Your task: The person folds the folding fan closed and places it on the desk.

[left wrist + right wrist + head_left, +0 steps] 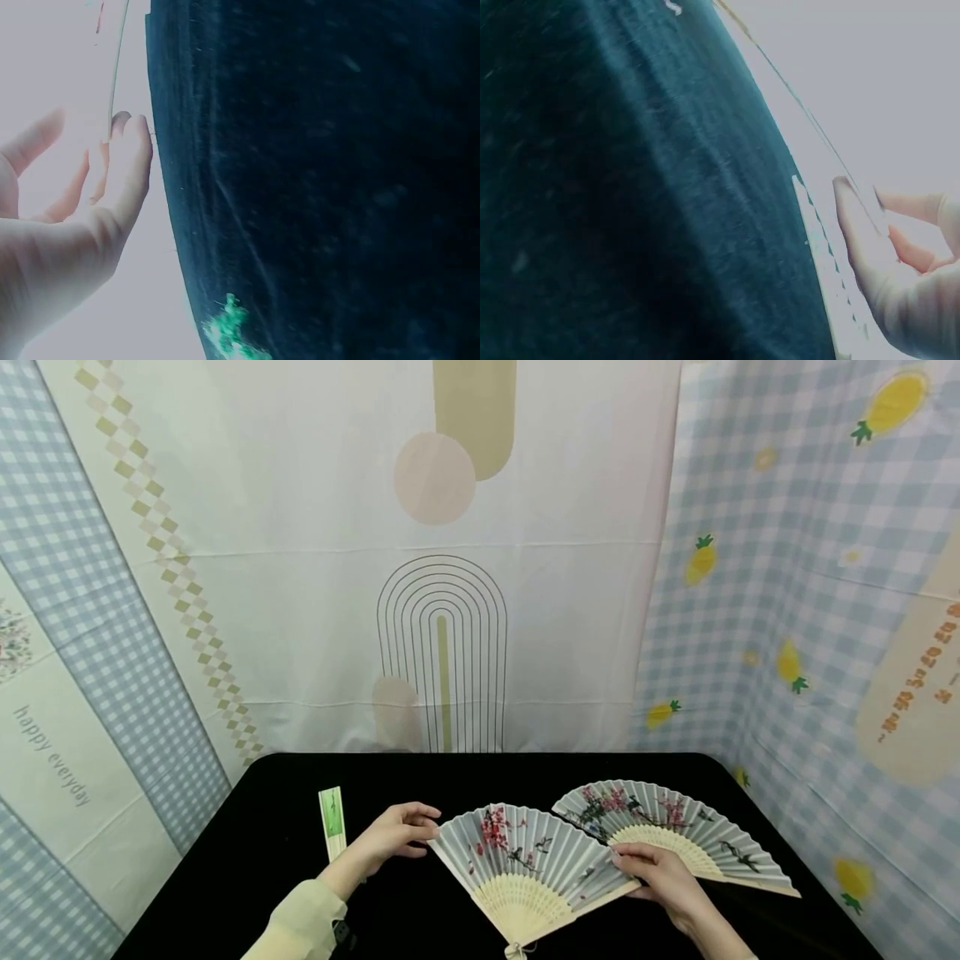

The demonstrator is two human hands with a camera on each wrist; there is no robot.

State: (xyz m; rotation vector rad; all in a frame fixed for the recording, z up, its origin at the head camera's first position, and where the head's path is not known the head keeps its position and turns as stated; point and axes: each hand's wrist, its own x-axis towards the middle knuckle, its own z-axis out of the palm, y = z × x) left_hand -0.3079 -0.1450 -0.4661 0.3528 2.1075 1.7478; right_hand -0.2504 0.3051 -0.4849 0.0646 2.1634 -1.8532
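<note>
A spread folding fan [517, 860], grey with pink blossoms and pale ribs, is upright over the black table, its tasselled pivot at the bottom. At its right edge my right hand [660, 881] pinches the fan, thumb in front; the right wrist view also shows this hand [900, 262] at the fan's thin edge. My left hand [393, 837] touches the upper left corner with its fingers. In the left wrist view, the left hand's thumb [41, 135] stands apart from the fan edge. A second open fan [660, 818] with similar blossoms lies behind on the right.
The black table [450, 772] has rounded far corners. A narrow green and cream strip-like object [332, 821] lies at its left, partly behind my left forearm. Patterned cloths [562, 610] hang behind the table and at both sides.
</note>
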